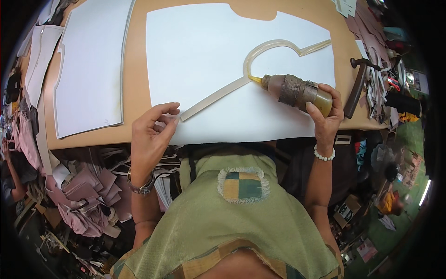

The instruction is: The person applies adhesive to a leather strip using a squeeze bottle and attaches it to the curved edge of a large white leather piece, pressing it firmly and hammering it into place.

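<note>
A large white sheet piece (200, 51) with a notched edge lies flat before me. On it runs a thin beige strip (213, 98), straight at the lower left, bending into an arch whose surface looks glossy. My right hand (329, 109) is wrapped around the base of a glue bottle (297, 91), tilted, with brown wrapping around its middle. The bottle's yellow nozzle (255, 79) meets the strip where the straight part joins the arch. Just beyond the strip's lower left end, my left hand (155, 130) hovers with curled fingers, thumb and forefinger apart, holding nothing.
Another white panel stack (90, 65) lies on the left of the tan table (134, 93). A hammer (357, 88) and cut strips (375, 88) sit at the right edge. Pink pieces (88, 195) are heaped below the table on the left. A person's arm (16, 176) shows far left.
</note>
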Motion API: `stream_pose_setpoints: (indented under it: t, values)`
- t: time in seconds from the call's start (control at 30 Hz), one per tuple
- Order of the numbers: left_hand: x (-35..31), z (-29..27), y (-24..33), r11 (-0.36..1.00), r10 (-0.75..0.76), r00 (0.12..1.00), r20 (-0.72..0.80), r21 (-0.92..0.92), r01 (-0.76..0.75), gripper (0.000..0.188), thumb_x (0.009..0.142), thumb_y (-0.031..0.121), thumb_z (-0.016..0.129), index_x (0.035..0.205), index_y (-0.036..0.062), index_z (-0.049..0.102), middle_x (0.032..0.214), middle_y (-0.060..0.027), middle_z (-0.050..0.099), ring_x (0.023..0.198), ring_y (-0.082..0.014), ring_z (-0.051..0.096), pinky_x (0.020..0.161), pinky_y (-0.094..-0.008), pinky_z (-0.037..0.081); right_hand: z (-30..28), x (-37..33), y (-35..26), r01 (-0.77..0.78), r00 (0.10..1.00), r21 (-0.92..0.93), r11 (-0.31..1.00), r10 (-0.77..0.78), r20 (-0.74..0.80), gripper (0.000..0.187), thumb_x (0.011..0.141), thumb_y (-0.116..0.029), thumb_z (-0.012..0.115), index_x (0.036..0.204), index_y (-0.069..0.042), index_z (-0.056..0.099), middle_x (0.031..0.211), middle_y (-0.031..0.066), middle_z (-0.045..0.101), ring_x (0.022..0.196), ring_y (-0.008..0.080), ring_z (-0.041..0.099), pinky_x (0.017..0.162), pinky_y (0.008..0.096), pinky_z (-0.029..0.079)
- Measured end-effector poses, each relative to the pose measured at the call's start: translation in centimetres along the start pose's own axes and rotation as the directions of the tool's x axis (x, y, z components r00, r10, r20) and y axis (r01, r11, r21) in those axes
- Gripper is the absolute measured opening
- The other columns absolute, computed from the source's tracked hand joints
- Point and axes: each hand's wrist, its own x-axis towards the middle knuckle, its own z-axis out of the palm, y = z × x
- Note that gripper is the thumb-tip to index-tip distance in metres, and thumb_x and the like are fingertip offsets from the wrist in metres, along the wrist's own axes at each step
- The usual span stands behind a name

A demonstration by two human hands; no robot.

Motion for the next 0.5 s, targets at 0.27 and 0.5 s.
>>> stream_pose_setpoints:
  t: [0.27, 0.5]
  values:
    - [0.1, 0.1, -0.8, 0.999, 0.005, 0.997, 0.073, 0.036, -0.008, 0.027, 0.082, 0.000, 0.059, 0.108, -0.0001, 0.061, 0.089, -0.0057, 0.066, 0.073, -0.0054, 0.054, 0.061, -0.0187, 0.043, 2.6, -3.0, -0.4, 0.015, 0.998, 0.021, 1.000, -0.014, -0.066, 0.047, 0.070, 0.003, 0.072, 0.112, -0.001, 0.051, 0.108, 0.0093, 0.057, 0.097, 0.0161, 0.056, 0.086, 0.0282, 0.048]
    - [0.2, -1.2, -1.0, 0.999, -0.040, 0.997, 0.058, -0.007, 0.041, 0.025, 0.086, 0.001, 0.053, 0.110, -0.0010, 0.059, 0.091, -0.0066, 0.065, 0.079, -0.0081, 0.057, 0.069, -0.0207, 0.046, 6.9, -5.3, -1.3, 0.034, 0.997, 0.117, 0.993, -0.043, 0.070, 0.048, 0.068, 0.005, 0.071, 0.111, 0.000, 0.050, 0.109, 0.0184, 0.058, 0.101, 0.0216, 0.058, 0.086, 0.0313, 0.049]
